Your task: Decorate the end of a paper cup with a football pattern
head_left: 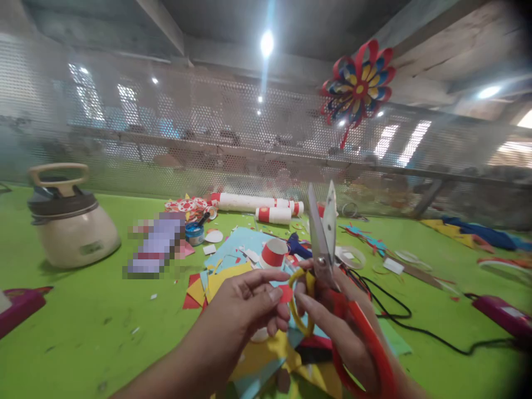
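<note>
My left hand is closed in a pinch on a small red paper piece, in front of my chest. Close beside it, my right hand grips a pair of scissors with red and yellow handles. The blades point upward and stand slightly apart, away from the red piece. Just beyond the hands sits a white paper cup with a red band. Yellow paper and light blue paper lie under and behind the hands. A dark blue tool, partly hidden, rests behind the scissors.
A cream jug stands left. Stacked paper cups and a blue jar are at the back of the green table. A black cable runs right. A paper flower hangs before the mesh partition.
</note>
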Demonstrator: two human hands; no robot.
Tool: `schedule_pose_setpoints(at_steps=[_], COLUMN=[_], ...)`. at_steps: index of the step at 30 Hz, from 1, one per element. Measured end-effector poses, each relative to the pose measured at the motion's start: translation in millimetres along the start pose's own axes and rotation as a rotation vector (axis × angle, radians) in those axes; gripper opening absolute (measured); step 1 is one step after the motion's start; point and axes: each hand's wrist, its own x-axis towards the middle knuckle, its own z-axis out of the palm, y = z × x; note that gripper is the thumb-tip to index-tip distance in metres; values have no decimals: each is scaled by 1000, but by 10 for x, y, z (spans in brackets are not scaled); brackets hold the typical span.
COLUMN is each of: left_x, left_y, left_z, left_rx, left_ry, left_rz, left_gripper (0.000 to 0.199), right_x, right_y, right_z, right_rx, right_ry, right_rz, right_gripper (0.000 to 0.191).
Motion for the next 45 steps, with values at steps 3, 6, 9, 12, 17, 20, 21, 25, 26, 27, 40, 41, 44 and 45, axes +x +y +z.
schedule_pose_setpoints(at_steps=[3,6,9,12,17,20,21,25,26,27,40,41,44,45], left_x=[-21,-35,-37,-27,-12,-14,-15,-16,-16,-15,-12,-14,-22,-23], left_y=[-4,25,54,40,-44,-65,-62,-27,-19,-13,144,164,198,202], left_z=[15,32,45,46,42,55,63,90,91,88,-21,-18,-8,-6], left_rx=[-79,-103,-91,-80,68,193,222,262,264,266,329,329,326,328], left_ry=[-49,-33,-2,3,-71,-63,-51,-6,12,34,279,287,288,285], left_rz=[-64,-149,-199,-202,-122,-65,-52,-28,-19,-9,296,317,358,360], left_gripper=[22,19,16,15,25,26,26,28,28,28,22,23,26,25], right_x=[-10,-13,-5,1,2,20,27,33,27,20,10,3,-20,-26], right_y=[11,15,21,22,-2,-22,-29,-47,-45,-41,-57,-60,-26,-4], right_z=[3,0,-6,6,16,-14,-21,-17,-11,-6,-32,-18,16,23], right_rx=[-52,-59,-109,-158,-104,-55,-31,100,129,143,-243,-256,-304,-320], right_ry=[-16,-37,-73,-50,54,-1,-29,-66,-48,-26,-252,-262,-263,-255], right_rz=[-98,-203,-308,-331,-174,-87,-54,81,116,158,-46,-58,-108,-136], right_gripper=[39,46,50,42,30,30,31,35,34,32,55,56,59,58])
